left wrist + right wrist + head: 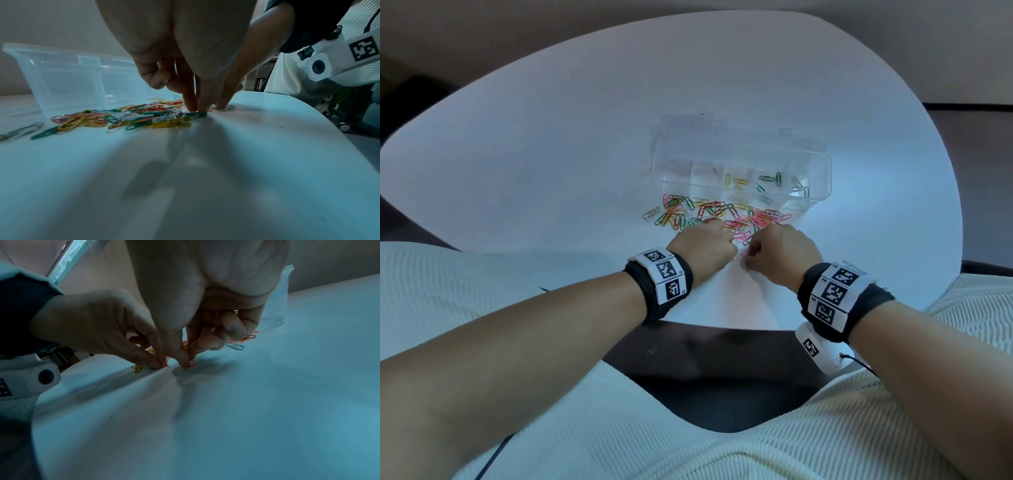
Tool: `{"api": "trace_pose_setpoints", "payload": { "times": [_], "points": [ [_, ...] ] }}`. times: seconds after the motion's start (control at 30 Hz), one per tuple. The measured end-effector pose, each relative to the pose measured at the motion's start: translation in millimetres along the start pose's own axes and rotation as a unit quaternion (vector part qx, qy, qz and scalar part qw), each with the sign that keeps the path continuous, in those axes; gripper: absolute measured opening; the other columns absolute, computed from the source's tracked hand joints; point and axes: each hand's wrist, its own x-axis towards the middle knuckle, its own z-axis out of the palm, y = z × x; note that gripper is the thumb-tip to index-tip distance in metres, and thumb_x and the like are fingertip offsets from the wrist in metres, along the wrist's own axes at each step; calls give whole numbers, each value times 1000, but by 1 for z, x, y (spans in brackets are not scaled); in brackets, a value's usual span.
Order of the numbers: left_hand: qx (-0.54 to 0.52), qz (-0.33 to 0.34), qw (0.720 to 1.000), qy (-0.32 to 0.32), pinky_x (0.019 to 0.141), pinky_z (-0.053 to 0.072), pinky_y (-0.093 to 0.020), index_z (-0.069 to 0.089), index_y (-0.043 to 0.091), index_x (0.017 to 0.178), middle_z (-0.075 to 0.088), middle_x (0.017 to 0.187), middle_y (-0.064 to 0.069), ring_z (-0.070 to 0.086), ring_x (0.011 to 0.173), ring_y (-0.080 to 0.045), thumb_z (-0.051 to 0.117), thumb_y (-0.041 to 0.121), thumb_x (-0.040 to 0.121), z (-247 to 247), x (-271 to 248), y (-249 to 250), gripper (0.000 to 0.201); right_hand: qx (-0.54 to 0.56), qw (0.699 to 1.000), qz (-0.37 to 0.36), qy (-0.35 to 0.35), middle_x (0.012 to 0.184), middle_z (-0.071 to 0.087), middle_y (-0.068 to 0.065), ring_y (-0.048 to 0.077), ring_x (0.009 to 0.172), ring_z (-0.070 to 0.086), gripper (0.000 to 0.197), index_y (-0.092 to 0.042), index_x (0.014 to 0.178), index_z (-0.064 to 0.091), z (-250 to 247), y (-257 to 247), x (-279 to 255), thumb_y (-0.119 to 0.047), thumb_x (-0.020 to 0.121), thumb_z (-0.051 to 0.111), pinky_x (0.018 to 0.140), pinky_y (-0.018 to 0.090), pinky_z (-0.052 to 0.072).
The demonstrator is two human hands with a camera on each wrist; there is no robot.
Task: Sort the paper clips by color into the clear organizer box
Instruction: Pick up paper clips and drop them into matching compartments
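A pile of mixed-colour paper clips [722,216] lies on the white table [551,171], just in front of the clear organizer box [818,171]. The box holds yellow clips [738,181], green clips [770,178] and pale clips [803,188] in separate compartments. My left hand [726,236] is at the pile's near edge. Its thumb and fingertips [193,108] pinch down at a green clip [198,114] on the table. My right hand [748,255] sits right beside it and pinches a pink clip [190,364] against the tabletop.
The table's near edge [722,329] runs just behind my wrists. One stray clip [651,351] lies on the dark surface below that edge. Bare tabletop stretches to the left and behind the box. A wheeled chair base [345,126] stands beyond the table's right side.
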Motion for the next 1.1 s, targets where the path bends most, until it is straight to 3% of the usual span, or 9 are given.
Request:
{"api": "trace_pose_setpoints", "payload": {
  "times": [0.2, 0.37, 0.47, 0.57, 0.63, 0.77, 0.87, 1.0, 1.1],
  "points": [
    [-157, -34, 985, 57, 76, 40, -30, 59, 15, 116, 60, 108, -2, 51, 102, -21, 49, 17, 93, 1, 2, -8, 26, 211, 977, -15, -4, 63, 61, -2, 14, 59, 57, 12, -15, 69, 60, -10, 7, 6, -17, 77, 68, 58, 27, 47],
    [-425, -146, 885, 123, 60, 33, -29, 50, 11, 64, 44, 62, 1, 41, 64, -19, 48, 5, 82, -15, -2, -17, 18, 558, 828, 17, -56, 69, 59, 12, 21, 55, 54, 15, 0, 99, 65, -21, 12, 13, 7, 87, 60, 56, 29, 51],
    [-533, -177, 824, 66, 56, 30, -31, 44, 5, 60, 40, 58, -10, 37, 56, -20, 41, 0, 82, -20, -4, -22, 23, 670, 732, 55, -109, 69, 50, 10, 19, 59, 47, 21, -2, 83, 62, -27, 13, 13, 4, 88, 43, 53, 23, 45],
    [-560, -178, 807, 57, 54, 27, -28, 42, 5, 60, 35, 54, -4, 31, 51, -17, 38, -3, 82, -22, -4, -21, 25, 707, 691, 94, -119, 65, 49, 7, 19, 57, 42, 26, -8, 68, 53, -29, 15, 14, -10, 87, 37, 49, 23, 40],
    [-506, -182, 839, 88, 56, 28, -29, 47, 6, 64, 37, 56, 0, 33, 54, -16, 42, 4, 86, -21, -1, -18, 22, 665, 733, 99, -103, 59, 41, 1, 17, 52, 32, 31, -12, 62, 49, -30, 13, 16, -22, 92, 46, 45, 23, 29],
    [-315, -160, 933, 70, 69, 42, -28, 65, 29, 106, 50, 62, 10, 54, 74, -20, 51, 28, 89, -21, -4, -12, 22, 249, 968, 2, 38, 51, 47, -14, 5, 51, 44, 16, -20, 73, 69, -20, 10, 17, -31, 85, 69, 48, 18, 31],
    [-236, -132, 962, 29, 71, 46, -31, 55, 40, 128, 68, 92, 0, 62, 90, -25, 44, 32, 96, -13, -3, -12, 35, 137, 989, -22, 57, 73, 55, -14, 10, 72, 52, 8, -28, 89, 75, -8, 12, 18, -32, 84, 70, 63, 23, 36],
    [-164, -96, 982, 4, 49, 29, -26, 56, 22, 84, 47, 63, 3, 49, 66, -22, 41, 16, 90, -5, -1, -13, 17, 113, 992, -6, 58, 93, 68, -7, 14, 81, 59, 12, -35, 92, 76, -3, 17, 18, -37, 82, 70, 69, 26, 46],
    [-148, -107, 983, 7, 51, 31, -26, 54, 22, 80, 50, 65, 3, 51, 66, -22, 42, 17, 90, -2, 1, -14, 17, 103, 993, 5, 56, 96, 68, -6, 17, 86, 61, 11, -37, 90, 76, -3, 16, 16, -40, 80, 71, 70, 27, 47]
  ]
}}
